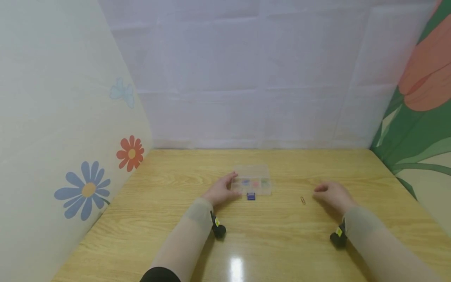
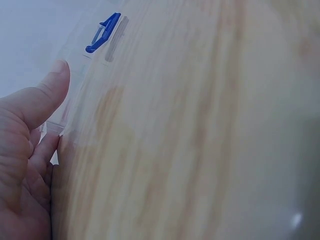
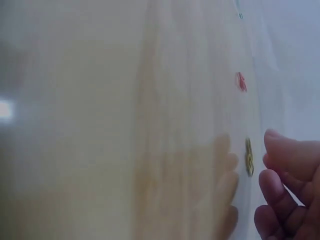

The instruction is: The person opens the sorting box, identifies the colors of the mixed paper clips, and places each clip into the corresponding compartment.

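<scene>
A clear plastic compartment box (image 1: pixel 251 190) stands on the table with its lid (image 1: pixel 251 170) raised at the back. Small blue, red and green pieces show through its walls, and a blue latch (image 1: pixel 251 196) is at the front. My left hand (image 1: pixel 222 190) holds the box's left end, thumb at the front and fingers toward the back. To the right, my right hand (image 1: pixel 332 194) hovers low with fingers loosely bent and nothing between them. Just off its fingertips is a gold-coloured paper clip (image 3: pixel 249 157). A red paper clip (image 1: pixel 303 200) lies left of that hand.
The wood-grain table (image 1: pixel 267 243) reaches back to a white cloth wall (image 1: pixel 211 78). Flower-printed panels stand on both sides. A small green piece (image 3: pixel 240 12) appears beyond the red clip in the right wrist view. Each wrist wears a black camera.
</scene>
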The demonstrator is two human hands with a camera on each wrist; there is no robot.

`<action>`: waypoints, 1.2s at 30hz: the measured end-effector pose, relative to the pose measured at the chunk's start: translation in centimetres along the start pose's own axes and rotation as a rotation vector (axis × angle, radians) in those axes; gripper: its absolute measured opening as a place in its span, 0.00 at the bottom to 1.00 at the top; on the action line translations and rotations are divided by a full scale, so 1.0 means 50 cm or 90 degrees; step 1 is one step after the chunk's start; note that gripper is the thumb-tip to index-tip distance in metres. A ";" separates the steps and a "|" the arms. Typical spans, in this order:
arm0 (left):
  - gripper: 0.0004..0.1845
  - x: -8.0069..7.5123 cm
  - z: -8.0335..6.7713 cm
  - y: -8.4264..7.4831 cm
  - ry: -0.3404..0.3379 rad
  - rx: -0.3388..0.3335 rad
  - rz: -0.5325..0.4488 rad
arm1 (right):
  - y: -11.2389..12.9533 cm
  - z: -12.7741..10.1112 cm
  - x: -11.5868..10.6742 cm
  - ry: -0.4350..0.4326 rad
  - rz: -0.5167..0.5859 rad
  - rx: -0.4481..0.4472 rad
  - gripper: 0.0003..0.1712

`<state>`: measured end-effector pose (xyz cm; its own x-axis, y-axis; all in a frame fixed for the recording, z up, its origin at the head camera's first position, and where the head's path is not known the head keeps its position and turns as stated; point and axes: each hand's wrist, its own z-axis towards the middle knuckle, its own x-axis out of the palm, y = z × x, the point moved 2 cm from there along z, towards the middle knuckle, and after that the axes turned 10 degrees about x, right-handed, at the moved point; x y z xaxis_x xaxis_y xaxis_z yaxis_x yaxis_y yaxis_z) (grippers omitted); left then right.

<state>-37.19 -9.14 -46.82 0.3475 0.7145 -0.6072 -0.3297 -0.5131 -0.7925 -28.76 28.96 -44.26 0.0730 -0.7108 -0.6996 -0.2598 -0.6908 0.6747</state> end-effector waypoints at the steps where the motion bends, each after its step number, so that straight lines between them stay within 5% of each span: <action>1: 0.44 0.000 0.000 0.000 0.000 0.000 0.000 | 0.002 0.000 0.002 0.001 -0.008 -0.007 0.23; 14: 0.44 0.001 0.001 0.000 0.005 -0.001 -0.003 | 0.047 -0.007 0.037 0.013 -0.138 -0.079 0.16; 36: 0.44 -0.001 0.000 -0.003 0.002 0.003 0.015 | 0.061 -0.005 0.054 0.059 -0.104 -0.054 0.07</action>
<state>-37.16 -9.10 -46.68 0.3430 0.7004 -0.6259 -0.3413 -0.5278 -0.7777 -29.09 24.89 -44.03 0.1970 -0.5947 -0.7794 -0.1561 -0.8039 0.5740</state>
